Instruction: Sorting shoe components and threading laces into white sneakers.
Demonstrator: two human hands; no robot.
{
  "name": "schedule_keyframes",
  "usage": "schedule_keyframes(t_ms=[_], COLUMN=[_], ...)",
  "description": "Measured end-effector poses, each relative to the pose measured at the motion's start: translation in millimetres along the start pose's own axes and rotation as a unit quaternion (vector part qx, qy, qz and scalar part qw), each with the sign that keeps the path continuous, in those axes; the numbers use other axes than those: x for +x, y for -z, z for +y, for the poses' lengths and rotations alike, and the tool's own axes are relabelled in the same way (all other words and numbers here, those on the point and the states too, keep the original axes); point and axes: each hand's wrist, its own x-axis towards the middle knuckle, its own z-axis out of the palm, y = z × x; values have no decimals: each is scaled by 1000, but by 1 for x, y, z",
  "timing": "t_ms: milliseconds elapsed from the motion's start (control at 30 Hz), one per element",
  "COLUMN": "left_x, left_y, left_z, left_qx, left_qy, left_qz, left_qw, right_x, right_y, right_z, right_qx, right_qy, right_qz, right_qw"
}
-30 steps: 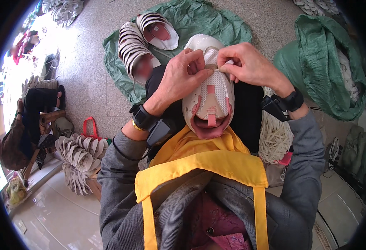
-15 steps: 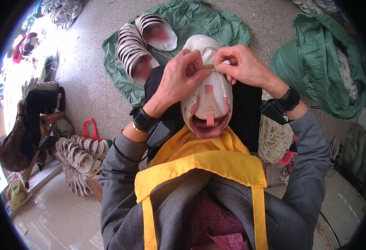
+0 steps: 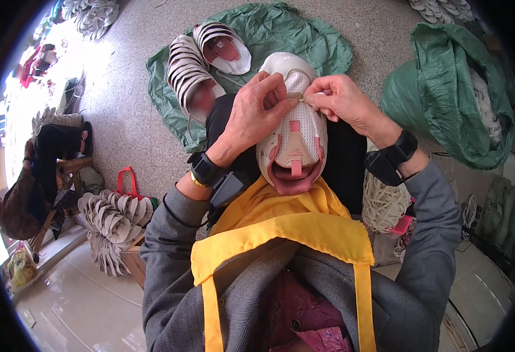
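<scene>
A white mesh shoe upper [image 3: 307, 132] with pink trim lies on my lap, its pink-lined collar toward me and its toe pointing away. Across its throat runs a pale lace [image 3: 295, 95], pinched from both sides. My left hand [image 3: 260, 111] is closed, thumb and index finger pressed together on the lace's left part. On the other side, my right hand [image 3: 346, 104] pinches the lace, with a bit of white showing by its fingers. The fingers partly hide the lace and the eyelets.
Beyond my knees, stacked shoe uppers [image 3: 190, 70] lie on a green sheet [image 3: 292, 35]. A green sack [image 3: 410, 91] stands right, near a bundle of white laces [image 3: 380, 202]. Fanned pale pieces [image 3: 114, 217] sit at left by a red-handled bag [image 3: 129, 185]. A person [image 3: 58, 146] sits far left.
My right hand and wrist have shifted slightly down, keeping the pinch by the lace. The left hand and the shoe upper have barely moved.
</scene>
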Motion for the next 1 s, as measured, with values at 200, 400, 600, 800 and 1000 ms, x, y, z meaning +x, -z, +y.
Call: schedule_keyframes(t_ms=[200,400,600,800,1000], left_x=[3,-2,-1,2,1], left_y=[7,2,2,5,0], left_z=[1,-1,-1,-1,6], left_qx=[-26,-10,-9,-24,-5], left_qy=[1,-8,-12,-23,8], left_qz=[-22,9,7,-19,4], left_qw=[999,1000,1000,999,1000], right_x=[-4,-6,-1,-3,-11], right_y=[-5,-9,-10,-11,-12], right_z=[-3,-16,-5,3,-12], right_qx=[-47,-343,-57,-204,-178], right_qy=[26,267,32,163,130], right_qz=[23,76,39,68,76], right_qw=[998,897,997,963,973])
